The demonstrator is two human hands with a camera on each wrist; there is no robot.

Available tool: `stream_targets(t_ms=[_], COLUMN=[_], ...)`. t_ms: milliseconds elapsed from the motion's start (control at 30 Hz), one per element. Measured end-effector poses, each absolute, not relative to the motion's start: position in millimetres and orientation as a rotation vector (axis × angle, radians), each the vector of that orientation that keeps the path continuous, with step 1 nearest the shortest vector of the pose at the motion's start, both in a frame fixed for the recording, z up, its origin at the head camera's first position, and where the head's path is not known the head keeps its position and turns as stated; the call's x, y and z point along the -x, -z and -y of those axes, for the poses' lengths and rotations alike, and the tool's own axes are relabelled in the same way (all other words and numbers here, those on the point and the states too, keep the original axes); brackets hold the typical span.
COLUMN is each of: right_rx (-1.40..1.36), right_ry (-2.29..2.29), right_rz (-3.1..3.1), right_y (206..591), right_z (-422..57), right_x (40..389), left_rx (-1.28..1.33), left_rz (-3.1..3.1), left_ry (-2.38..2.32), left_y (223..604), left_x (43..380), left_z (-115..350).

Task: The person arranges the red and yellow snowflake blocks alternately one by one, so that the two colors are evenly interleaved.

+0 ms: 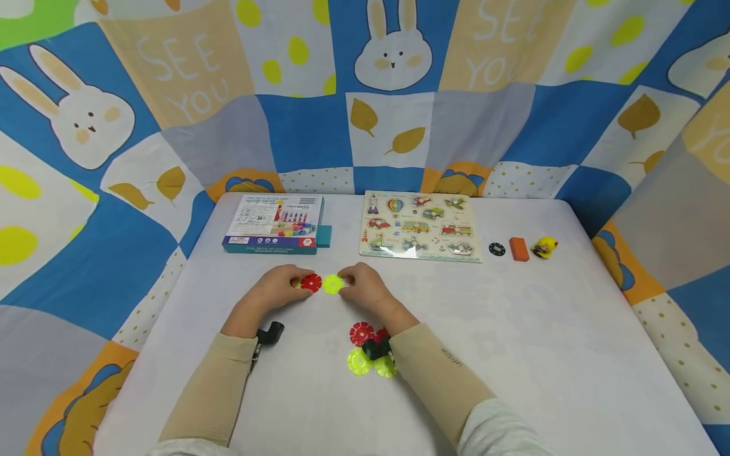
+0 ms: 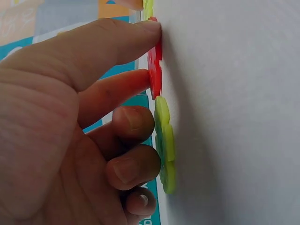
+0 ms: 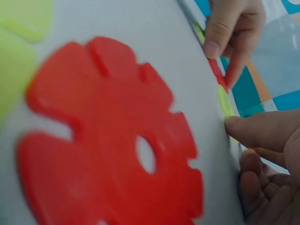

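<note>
My left hand (image 1: pixel 275 289) pinches a red notched plastic disc (image 1: pixel 311 282) by its edge between thumb and index finger. Beside it, a yellow-green disc (image 1: pixel 332 284) of the same flower-like shape is pinched by my right hand (image 1: pixel 369 290). Their rims meet or nearly meet, low over the white table. Another yellow-green disc (image 2: pixel 165 145) shows in the left wrist view, edge-on in line with the red one, against my curled lower fingers. Loose red (image 1: pixel 362 334) and yellow-green discs (image 1: pixel 359 361) lie below my right wrist, partly hidden by its black camera.
Along the back of the white table (image 1: pixel 513 354) lie a boxed set (image 1: pixel 272 223), a wooden vehicle puzzle board (image 1: pixel 422 244), a black round piece (image 1: pixel 497 249), an orange block (image 1: pixel 519 249) and a yellow duck toy (image 1: pixel 545 247). Patterned cloth (image 1: pixel 308 136) hangs behind.
</note>
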State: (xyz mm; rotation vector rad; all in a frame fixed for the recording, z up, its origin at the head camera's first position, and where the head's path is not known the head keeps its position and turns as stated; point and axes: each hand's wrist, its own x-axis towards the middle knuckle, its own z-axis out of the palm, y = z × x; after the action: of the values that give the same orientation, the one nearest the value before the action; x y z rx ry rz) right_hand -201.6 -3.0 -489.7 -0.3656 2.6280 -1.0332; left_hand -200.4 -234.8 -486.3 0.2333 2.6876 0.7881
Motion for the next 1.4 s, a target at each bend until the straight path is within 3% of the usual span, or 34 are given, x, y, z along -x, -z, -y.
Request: stream_targets(t_ms=[867,1400], right_rx=[0.462,0.573], right_ry=[1.015,0.966], right_rz=[-2.57,-2.438], right_y=[483,471], right_z=[-6,-66], right_x=[197,133], left_rx=[-0.3,-0.313], left_rz=[-2.741,-2.725], left_ry=[-0.759,-0.776], left_y=[491,491], left_x=[198,199], left_z=[192,195])
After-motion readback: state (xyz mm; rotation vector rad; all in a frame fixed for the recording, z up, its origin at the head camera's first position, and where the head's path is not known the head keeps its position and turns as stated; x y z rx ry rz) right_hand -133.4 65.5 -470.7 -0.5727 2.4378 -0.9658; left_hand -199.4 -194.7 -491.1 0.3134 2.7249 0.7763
